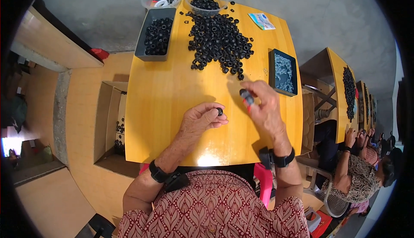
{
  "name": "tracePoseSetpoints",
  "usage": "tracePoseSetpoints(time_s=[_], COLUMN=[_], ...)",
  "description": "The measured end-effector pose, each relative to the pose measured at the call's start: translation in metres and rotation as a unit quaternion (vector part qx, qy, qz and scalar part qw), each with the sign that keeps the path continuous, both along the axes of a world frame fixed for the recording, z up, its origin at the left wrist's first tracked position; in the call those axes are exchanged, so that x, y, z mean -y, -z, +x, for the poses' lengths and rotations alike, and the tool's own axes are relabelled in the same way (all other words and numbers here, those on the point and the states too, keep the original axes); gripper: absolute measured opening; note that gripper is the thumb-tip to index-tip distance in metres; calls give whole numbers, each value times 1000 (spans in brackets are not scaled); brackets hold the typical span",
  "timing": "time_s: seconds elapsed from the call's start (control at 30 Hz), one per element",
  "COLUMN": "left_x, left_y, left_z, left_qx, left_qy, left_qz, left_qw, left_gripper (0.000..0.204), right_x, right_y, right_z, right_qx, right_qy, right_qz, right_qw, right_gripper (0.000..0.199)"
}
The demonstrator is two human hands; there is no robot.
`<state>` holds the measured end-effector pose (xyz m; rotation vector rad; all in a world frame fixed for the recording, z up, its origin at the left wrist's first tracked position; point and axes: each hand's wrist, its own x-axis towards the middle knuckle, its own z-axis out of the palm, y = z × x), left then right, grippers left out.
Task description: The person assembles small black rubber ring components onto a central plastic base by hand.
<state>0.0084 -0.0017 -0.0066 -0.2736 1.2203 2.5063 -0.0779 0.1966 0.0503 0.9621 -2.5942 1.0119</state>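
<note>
Near the front middle of the table, my left hand [202, 118] pinches a small round black part [220, 112] between thumb and fingertips. To its right my right hand [266, 106] is raised, its fingers closed around a small black and grey tool with a red part [246, 96]; its exact kind is unclear. Beyond both hands lies a heaped pile of small black ring-like parts [220, 40], a few of them scattered nearer to my right hand. Close by my right hand stands a black tray [294, 80] with many tiny pale pieces [283, 71] inside.
A grey bin [151, 58] of black parts stands at the table's far left. Two clear bowls [207, 12] sit at the back, beside a small packet [261, 21]. On the floor to the left is a cardboard box [103, 121]. A person [358, 173] works at another table to the right.
</note>
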Motion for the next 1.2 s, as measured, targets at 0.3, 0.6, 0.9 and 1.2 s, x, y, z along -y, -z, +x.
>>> tracePoseSetpoints(time_s=[0.3, 0.6, 0.9, 1.2], left_x=[2, 3, 4, 4], left_y=[2, 4, 4, 10], left_z=[-2, -4, -4, -5], left_qx=[6, 8, -1, -1], left_qy=[-5, 1, 7, 3], left_qz=[43, 26, 30, 44], left_qw=[999, 1000, 1000, 999], left_gripper=[28, 32, 31, 30], right_x=[50, 65, 64, 20], right_y=[20, 42, 36, -2], right_z=[-78, -101, -100, -17], right_qx=[-88, -94, -87, -26], right_qy=[18, 36, 26, -30], right_qz=[94, 184, 149, 51], right_qw=[991, 978, 985, 998], right_gripper=[20, 22, 20, 31])
